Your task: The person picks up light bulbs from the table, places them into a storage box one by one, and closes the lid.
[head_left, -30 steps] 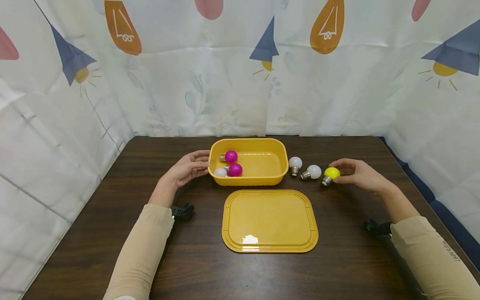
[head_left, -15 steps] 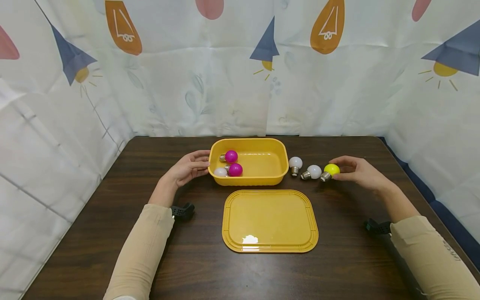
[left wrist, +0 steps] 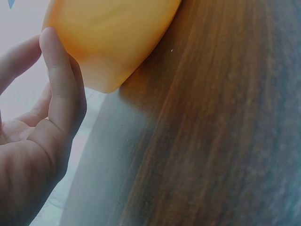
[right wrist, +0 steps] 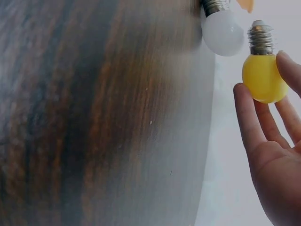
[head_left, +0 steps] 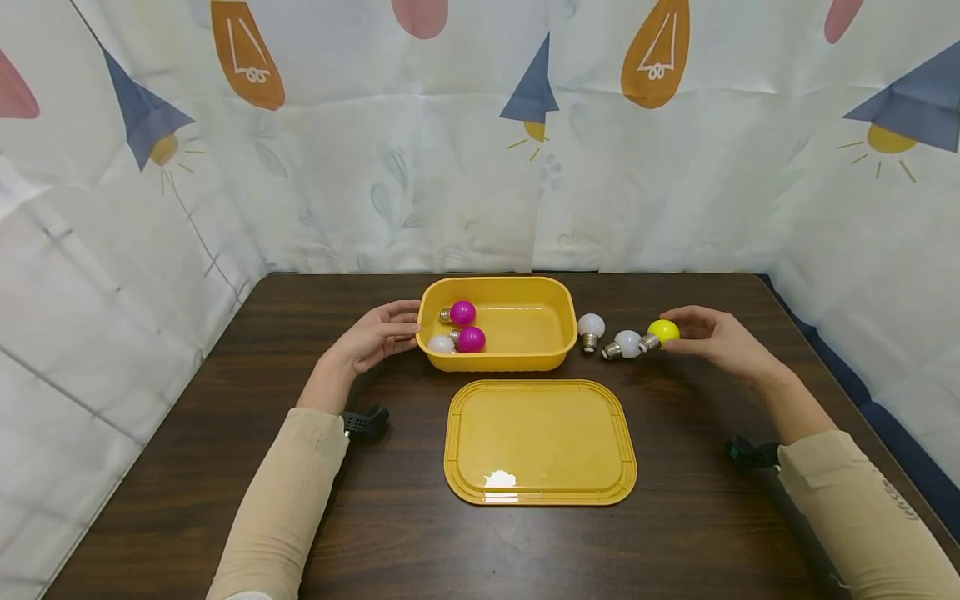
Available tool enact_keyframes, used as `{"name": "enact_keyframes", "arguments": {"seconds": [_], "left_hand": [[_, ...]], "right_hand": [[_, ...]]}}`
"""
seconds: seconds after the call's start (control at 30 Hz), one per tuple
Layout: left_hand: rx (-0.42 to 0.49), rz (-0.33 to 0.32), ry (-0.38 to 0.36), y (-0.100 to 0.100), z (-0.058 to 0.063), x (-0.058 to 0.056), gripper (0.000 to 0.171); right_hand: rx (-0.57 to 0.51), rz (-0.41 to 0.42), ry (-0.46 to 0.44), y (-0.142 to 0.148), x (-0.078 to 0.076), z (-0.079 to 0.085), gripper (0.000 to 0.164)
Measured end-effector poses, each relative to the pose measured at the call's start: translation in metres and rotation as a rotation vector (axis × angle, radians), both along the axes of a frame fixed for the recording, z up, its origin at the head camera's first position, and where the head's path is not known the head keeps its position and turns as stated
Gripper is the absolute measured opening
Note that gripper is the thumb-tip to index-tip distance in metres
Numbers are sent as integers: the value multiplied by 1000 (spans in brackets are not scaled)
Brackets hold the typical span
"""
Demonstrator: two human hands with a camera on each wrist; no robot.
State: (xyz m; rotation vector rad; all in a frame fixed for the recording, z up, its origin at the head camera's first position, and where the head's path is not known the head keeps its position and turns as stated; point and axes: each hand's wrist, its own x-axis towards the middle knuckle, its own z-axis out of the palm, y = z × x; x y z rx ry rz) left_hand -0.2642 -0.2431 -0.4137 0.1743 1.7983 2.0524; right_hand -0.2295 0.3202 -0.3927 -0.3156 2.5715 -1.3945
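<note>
A yellow light bulb is pinched by its globe between the thumb and fingers of my right hand, its metal screw base pointing left. In the right wrist view this yellow bulb shows beside a white bulb. My left hand rests against the left end of a yellow plastic box, fingertips and thumb at its outer wall. Inside the box, at its left, lie two magenta bulbs and a white bulb.
Right of the box, two white bulbs lie on the dark wooden table. A yellow lid lies flat in front of the box. Behind the table hangs a patterned curtain.
My right hand has lifted the yellow bulb slightly and tipped its base to the left, so it overlaps the neighbouring white bulb in the head view. My left hand and the box stay put.
</note>
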Motion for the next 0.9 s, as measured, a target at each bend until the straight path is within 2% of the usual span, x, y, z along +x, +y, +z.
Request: {"name": "enact_keyframes", "arguments": {"seconds": [0.63,0.9], "left_hand": [[3,1,1,0,-1,0,57],[3,6,-4,0,-1,-1,58]], "right_hand": [[-65,-64,67,-17,-1,1,59],[-114,-63,70,-31,-1,6,58]]}}
